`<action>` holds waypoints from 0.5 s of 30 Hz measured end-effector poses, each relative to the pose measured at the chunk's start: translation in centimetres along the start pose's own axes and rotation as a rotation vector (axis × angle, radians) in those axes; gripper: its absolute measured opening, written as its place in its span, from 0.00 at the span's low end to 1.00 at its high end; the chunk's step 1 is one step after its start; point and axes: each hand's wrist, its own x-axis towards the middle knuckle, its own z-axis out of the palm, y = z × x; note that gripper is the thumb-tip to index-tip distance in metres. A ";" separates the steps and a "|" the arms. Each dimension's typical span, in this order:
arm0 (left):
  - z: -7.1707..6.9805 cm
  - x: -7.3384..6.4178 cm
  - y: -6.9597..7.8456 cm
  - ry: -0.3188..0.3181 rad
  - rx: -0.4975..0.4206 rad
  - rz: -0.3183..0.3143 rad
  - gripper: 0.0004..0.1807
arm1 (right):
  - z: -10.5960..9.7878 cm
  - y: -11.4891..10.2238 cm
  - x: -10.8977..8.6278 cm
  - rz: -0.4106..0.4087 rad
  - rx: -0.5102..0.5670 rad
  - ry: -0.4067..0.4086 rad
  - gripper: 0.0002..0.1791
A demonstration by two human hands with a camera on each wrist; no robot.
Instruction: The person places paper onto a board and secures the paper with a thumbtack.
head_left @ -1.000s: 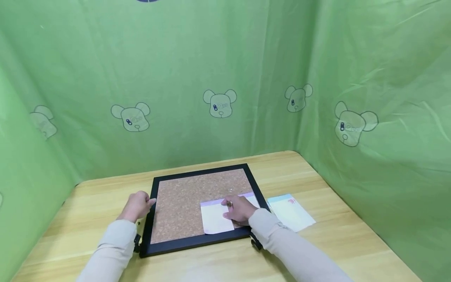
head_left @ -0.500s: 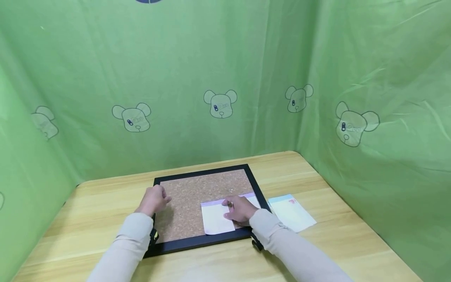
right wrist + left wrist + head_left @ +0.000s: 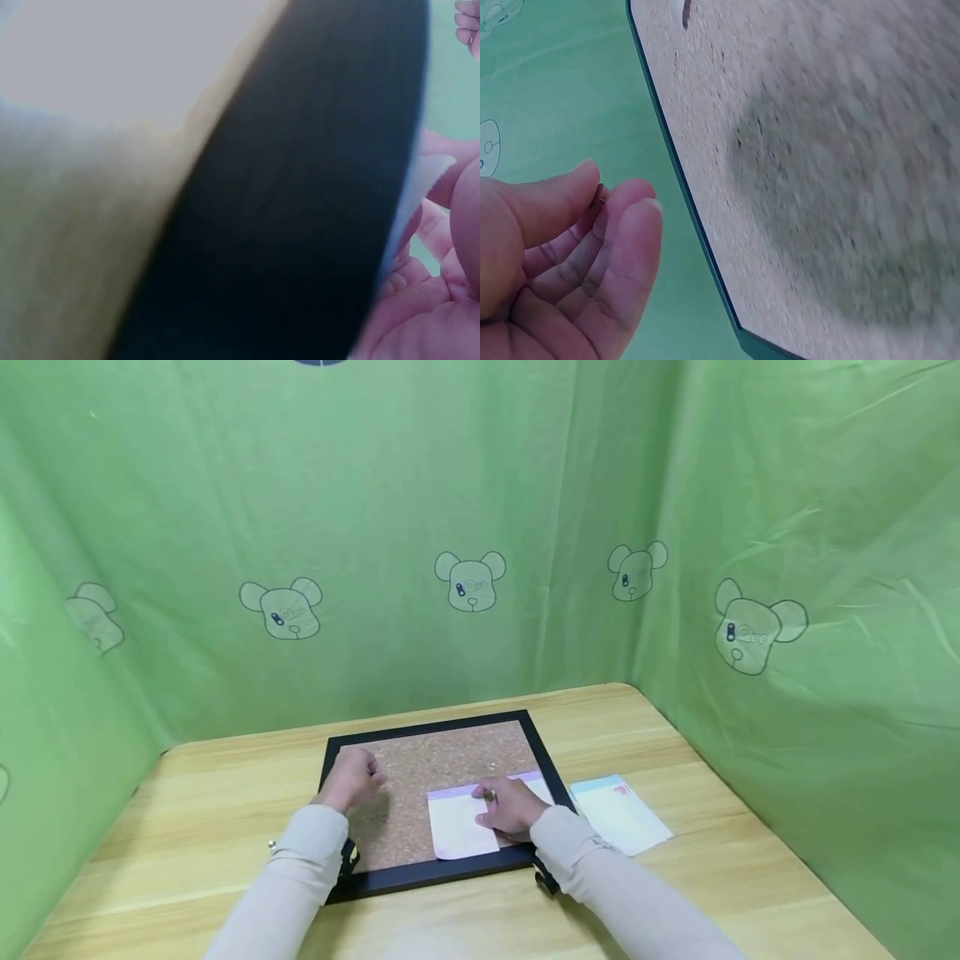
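A cork board [image 3: 427, 760] with a black frame lies on the table. Two white note sheets [image 3: 461, 831] with lilac top bands rest side by side on its right front part. My right hand [image 3: 512, 806] bends over the right-hand sheet, thumb and index finger curved at its left edge; a white paper corner [image 3: 435, 171] shows among the fingers in the right wrist view. Above the board's left part, my left hand [image 3: 352, 779] pinches a small dark brown thing [image 3: 598, 196] between thumb and fingertips. Most of that thing is hidden, so I cannot tell its kind.
Another white sheet [image 3: 618, 814] with a blue top band and red print lies to the board's right. A tiny shiny piece [image 3: 272, 844] sits left of the board, beside the left sleeve. Green curtains [image 3: 375, 527] hang around the table's back and sides.
My left hand has moved right, from beside the board's left frame to over the cork. The tiny shiny piece on the table has come into view. My right hand has stayed put.
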 end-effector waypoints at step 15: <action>2.1 0.6 1.2 -0.059 -0.018 0.040 0.10 | -0.1 -0.2 -0.1 -0.011 -0.044 0.007 0.20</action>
